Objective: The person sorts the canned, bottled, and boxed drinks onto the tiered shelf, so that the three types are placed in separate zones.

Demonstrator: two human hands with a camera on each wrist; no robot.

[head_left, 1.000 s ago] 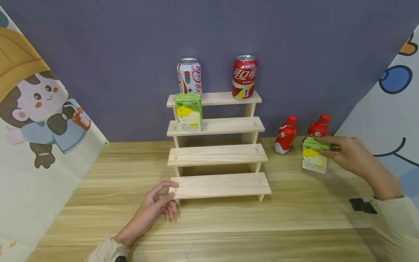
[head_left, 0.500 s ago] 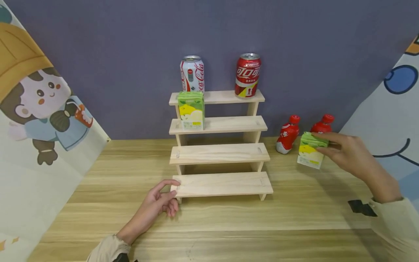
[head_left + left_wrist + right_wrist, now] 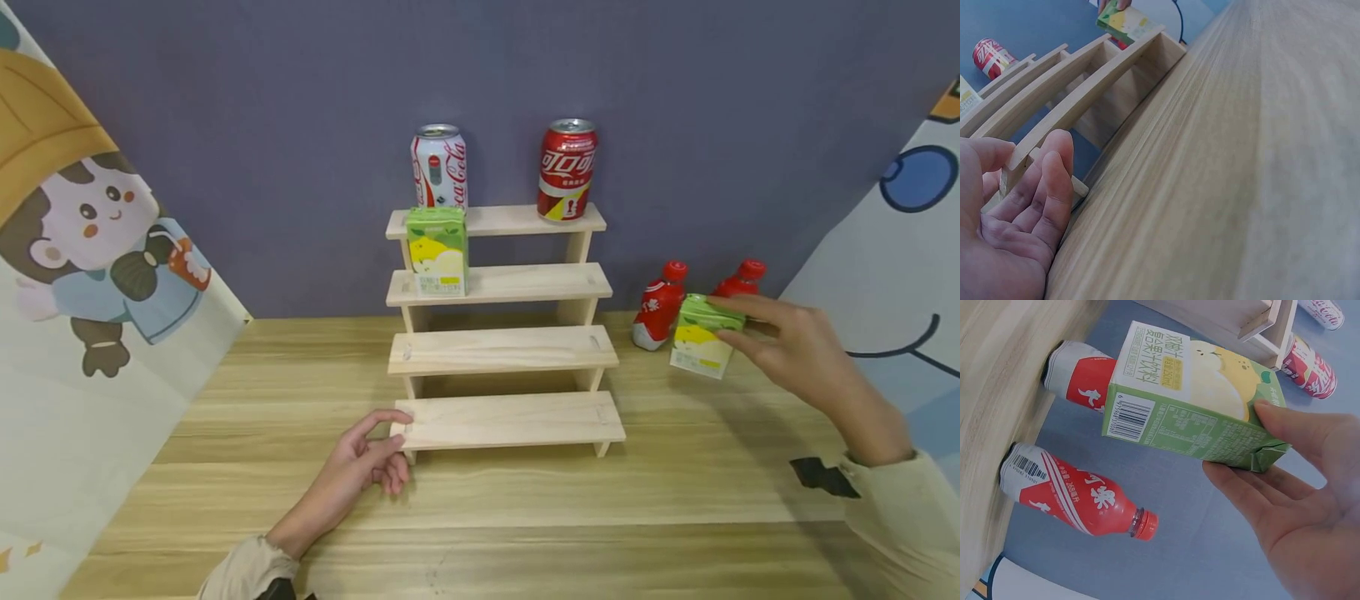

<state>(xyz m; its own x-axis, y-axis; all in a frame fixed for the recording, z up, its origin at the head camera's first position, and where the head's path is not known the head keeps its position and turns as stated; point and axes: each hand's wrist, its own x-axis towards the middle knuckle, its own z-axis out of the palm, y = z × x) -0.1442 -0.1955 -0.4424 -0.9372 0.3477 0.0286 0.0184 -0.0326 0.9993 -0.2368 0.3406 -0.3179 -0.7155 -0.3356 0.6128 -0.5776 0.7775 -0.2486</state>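
My right hand (image 3: 798, 350) pinches a green and yellow juice box (image 3: 697, 346) near its top, between thumb and fingers. In the right wrist view the box (image 3: 1191, 400) hangs off the table, in front of two red bottles. At the left end of a wooden step stand's lowest step (image 3: 510, 421), my left hand (image 3: 360, 462) grips the board between thumb and index finger. The left wrist view shows its other fingers loosely bent beside the board. A second juice box (image 3: 437, 254) stands on the left of the stand's second step from the top.
On the top step stand a white cola can (image 3: 442, 167) and a red cola can (image 3: 567, 171). Right of the stand, a red bottle (image 3: 658, 308) and another red bottle (image 3: 742, 279), partly hidden, stand by the dark back wall (image 3: 300, 167). Cartoon panels flank the table.
My right hand has carried the juice box left and slightly up, away from the far-right bottle. The left hand keeps its place on the lowest step.
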